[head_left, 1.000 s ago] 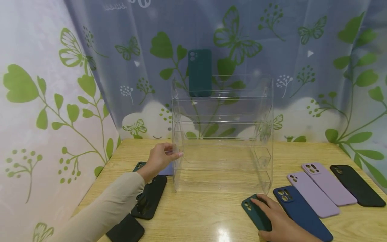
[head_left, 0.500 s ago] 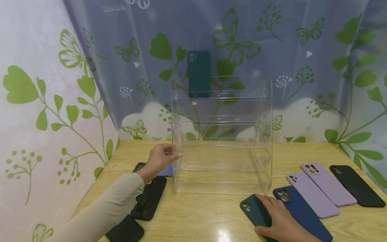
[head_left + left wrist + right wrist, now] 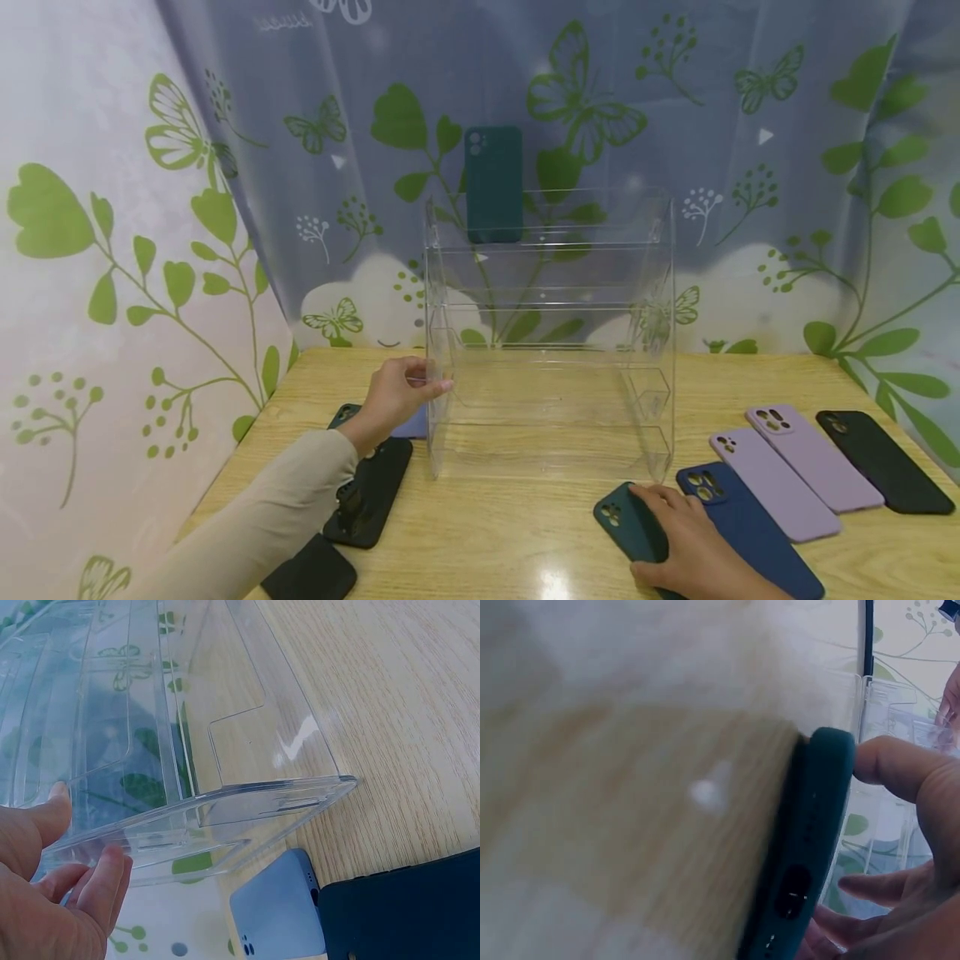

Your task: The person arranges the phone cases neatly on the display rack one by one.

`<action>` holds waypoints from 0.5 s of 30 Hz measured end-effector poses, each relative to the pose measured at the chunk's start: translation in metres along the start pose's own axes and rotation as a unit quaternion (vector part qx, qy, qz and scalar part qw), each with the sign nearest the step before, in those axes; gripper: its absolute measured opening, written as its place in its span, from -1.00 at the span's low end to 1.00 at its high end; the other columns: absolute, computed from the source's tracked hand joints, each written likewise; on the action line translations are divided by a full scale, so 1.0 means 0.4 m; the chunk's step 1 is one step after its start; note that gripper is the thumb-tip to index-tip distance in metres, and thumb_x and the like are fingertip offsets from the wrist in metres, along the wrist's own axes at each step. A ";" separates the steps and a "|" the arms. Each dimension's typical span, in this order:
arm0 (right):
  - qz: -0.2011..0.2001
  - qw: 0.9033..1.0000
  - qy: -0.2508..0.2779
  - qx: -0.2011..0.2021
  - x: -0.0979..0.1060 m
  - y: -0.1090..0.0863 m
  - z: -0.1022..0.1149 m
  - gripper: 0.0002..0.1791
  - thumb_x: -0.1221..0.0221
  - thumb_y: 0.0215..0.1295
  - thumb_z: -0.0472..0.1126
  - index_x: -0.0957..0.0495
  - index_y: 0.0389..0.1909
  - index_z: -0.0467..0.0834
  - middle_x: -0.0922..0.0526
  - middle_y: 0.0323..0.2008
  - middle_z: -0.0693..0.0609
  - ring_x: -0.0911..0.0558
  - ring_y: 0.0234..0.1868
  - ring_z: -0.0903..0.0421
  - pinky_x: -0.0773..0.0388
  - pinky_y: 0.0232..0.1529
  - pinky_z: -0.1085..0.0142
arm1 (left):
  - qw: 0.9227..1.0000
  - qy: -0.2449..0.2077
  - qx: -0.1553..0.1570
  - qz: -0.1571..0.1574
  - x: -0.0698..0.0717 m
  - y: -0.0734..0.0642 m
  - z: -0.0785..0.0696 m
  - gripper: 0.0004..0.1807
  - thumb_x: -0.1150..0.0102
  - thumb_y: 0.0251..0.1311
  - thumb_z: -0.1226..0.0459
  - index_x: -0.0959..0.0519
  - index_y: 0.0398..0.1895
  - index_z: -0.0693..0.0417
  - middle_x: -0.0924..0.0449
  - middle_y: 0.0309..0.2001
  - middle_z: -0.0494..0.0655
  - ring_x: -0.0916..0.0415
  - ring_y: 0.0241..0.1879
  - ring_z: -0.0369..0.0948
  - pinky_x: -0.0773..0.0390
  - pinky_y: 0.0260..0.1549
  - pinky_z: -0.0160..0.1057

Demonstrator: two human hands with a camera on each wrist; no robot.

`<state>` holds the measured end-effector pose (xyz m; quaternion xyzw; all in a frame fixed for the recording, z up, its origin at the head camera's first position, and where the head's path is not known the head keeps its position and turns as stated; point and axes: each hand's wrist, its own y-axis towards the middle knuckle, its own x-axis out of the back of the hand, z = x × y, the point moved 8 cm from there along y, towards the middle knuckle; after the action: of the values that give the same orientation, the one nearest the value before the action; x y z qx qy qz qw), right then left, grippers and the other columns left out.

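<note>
A clear acrylic tiered rack [image 3: 543, 247] stands on the table. My left hand [image 3: 397, 393] pinches its left side panel, thumb on the inner face and fingers behind it, as the left wrist view shows. A teal phone case [image 3: 493, 185] stands upright on the top tier, toward the left. In front of the rack's right corner, my right hand [image 3: 693, 542] holds a dark green phone case [image 3: 630, 521] by its long edges, low at the tabletop. The right wrist view shows that case's side edge [image 3: 810, 817] with its cutout, and the thumb against it.
To the right lie a navy phone case [image 3: 750, 525], two lilac cases [image 3: 780, 487] [image 3: 821, 458] and a black one [image 3: 888, 462]. Dark cases [image 3: 375, 492] [image 3: 315, 571] lie around my left forearm, with a lavender-blue case [image 3: 277, 907] by the rack. A patterned curtain [image 3: 750, 317] hangs behind.
My right hand and the dark green case have shifted slightly left, and more of the case's camera end shows. My left hand keeps its hold on the rack.
</note>
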<state>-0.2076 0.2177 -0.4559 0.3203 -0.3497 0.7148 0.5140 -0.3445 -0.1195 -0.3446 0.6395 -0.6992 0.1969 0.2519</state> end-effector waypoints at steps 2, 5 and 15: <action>0.004 1.000 -0.001 -0.005 0.000 -0.001 0.001 0.06 -0.49 -0.14 0.11 -0.24 0.38 -0.17 -0.29 0.26 -0.35 -0.29 0.16 -0.48 -0.46 -0.20 -0.27 | 1.000 -0.001 0.001 0.001 -0.001 0.000 0.000 -0.37 -0.36 0.13 0.12 -0.46 0.23 0.21 -0.52 0.13 0.14 -0.54 0.06 0.01 -0.62 -0.06 -0.06; 0.011 1.000 -0.001 -0.008 0.001 -0.002 0.005 0.08 -0.49 -0.14 0.10 -0.21 0.40 -0.19 -0.29 0.24 -0.39 -0.26 0.18 -0.53 -0.46 -0.20 -0.28 | 1.000 -0.003 0.004 0.002 -0.002 0.000 0.001 -0.36 -0.36 0.13 0.11 -0.45 0.24 0.21 -0.52 0.13 0.14 -0.54 0.06 0.01 -0.62 -0.05 -0.06; 0.017 1.000 0.013 -0.002 0.043 -0.021 0.057 0.14 -0.47 -0.09 0.07 -0.07 0.46 -0.18 -0.19 0.29 -0.44 -0.13 0.25 -0.60 -0.44 -0.15 -0.35 | 1.000 0.003 0.004 -0.002 -0.001 -0.001 -0.002 -0.35 -0.36 0.12 0.12 -0.44 0.24 0.23 -0.52 0.14 0.15 -0.53 0.07 0.02 -0.61 -0.04 -0.05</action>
<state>-0.2019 0.2095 -0.4277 0.3038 -0.3504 0.7268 0.5066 -0.3439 -0.1188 -0.3441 0.6410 -0.6967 0.2011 0.2517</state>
